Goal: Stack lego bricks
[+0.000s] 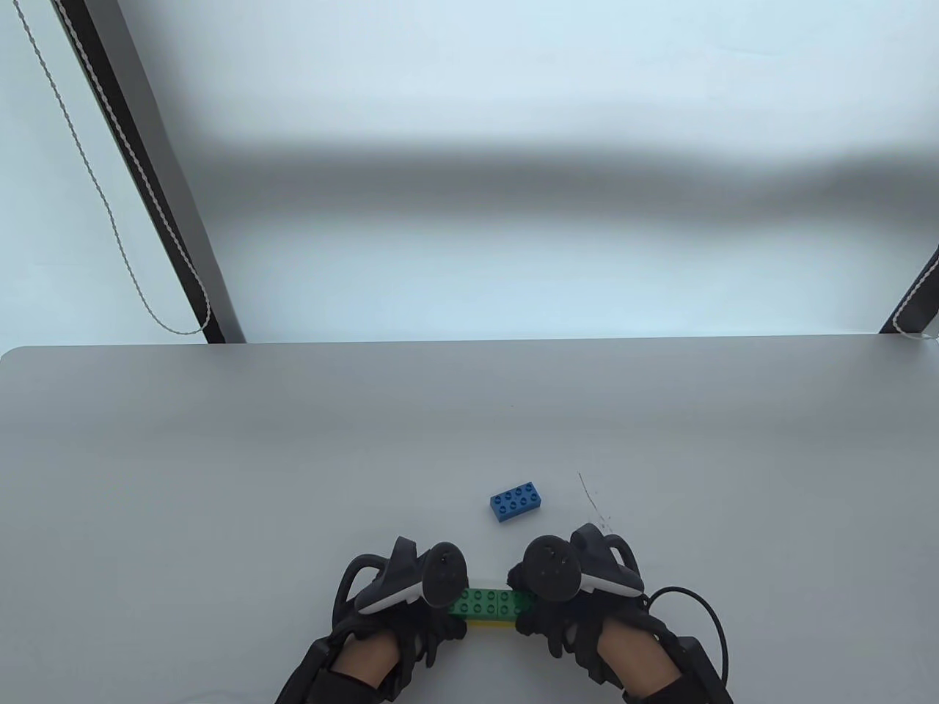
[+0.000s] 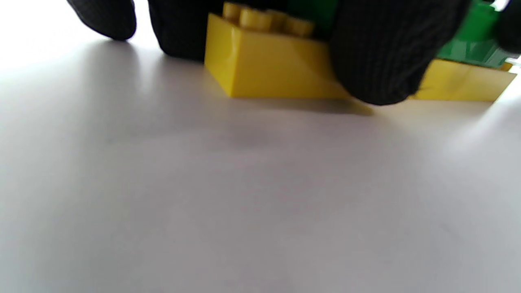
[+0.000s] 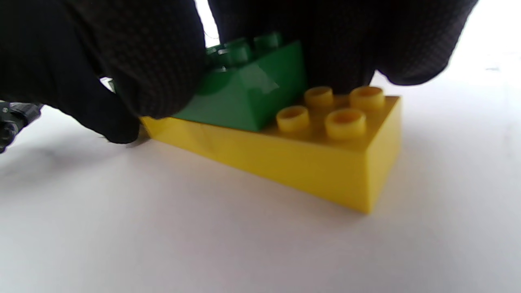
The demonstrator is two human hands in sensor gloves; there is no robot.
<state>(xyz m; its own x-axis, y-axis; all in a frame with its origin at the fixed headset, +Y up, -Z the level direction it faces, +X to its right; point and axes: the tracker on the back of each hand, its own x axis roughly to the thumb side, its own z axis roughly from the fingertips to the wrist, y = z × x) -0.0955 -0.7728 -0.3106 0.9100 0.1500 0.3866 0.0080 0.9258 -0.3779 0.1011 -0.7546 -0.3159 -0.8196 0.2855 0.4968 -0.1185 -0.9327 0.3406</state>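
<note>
Gripping a green brick [image 1: 490, 603] atop a yellow brick [image 1: 490, 623] near the bench [image 1: 220, 477] edge, our left hand [image 1: 400, 594] and right hand [image 1: 576, 587] hold its ends; a blue brick [image 1: 517, 502] lies beyond.

Two-brick stack [image 1: 490, 607] between hands; loose brick [image 1: 517, 502] behind it on table [image 1: 220, 477].

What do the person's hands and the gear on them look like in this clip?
Both the left hand and the right hand wear black knit gloves with a fine woven texture. A black tracker with a round face, ring loop and pale underside is strapped to each. A black cable loops by the right wrist. Bare skin shows at both wrists.
</note>
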